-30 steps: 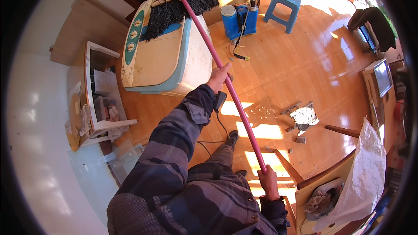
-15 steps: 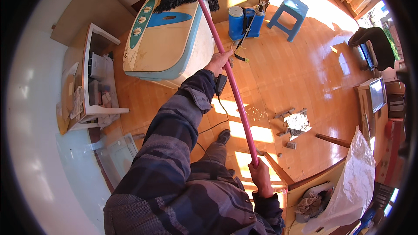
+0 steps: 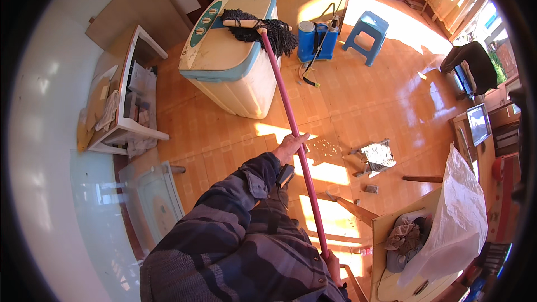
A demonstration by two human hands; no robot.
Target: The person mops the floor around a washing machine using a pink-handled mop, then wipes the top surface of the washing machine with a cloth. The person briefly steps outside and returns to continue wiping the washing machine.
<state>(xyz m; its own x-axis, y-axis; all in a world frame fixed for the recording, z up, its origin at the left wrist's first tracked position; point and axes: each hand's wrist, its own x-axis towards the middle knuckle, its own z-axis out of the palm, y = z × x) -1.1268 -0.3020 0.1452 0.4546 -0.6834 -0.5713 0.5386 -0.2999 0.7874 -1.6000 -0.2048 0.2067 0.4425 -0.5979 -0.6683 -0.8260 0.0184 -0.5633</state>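
A mop [image 3: 285, 97] with a pink handle and dark stringy strands slants through the middle of the view. Its head lies across the top of a cream and teal twin-tub washing machine [image 3: 232, 53], some strands hanging over the right side. My left hand [image 3: 290, 146] wraps round the middle of the handle, closed with the thumb along it. Lower down, my right hand [image 3: 333, 268] grips the handle near its bottom end, close to my body. Part of the right hand is hidden by my sleeve and jacket.
Beyond stand a blue sprayer tank [image 3: 316, 41] and a blue plastic stool [image 3: 367, 37]. A small rack-like thing [image 3: 376, 157] sits on the sunlit tile floor. At right a table [image 3: 382, 235] bears cloth and white plastic sheeting [image 3: 450, 223]. A white-framed cabinet [image 3: 120, 100] stands left.
Both my hands have come down and nearer to me with the mop. Its head has shifted right and nearer over the washing machine. The view has shifted too.
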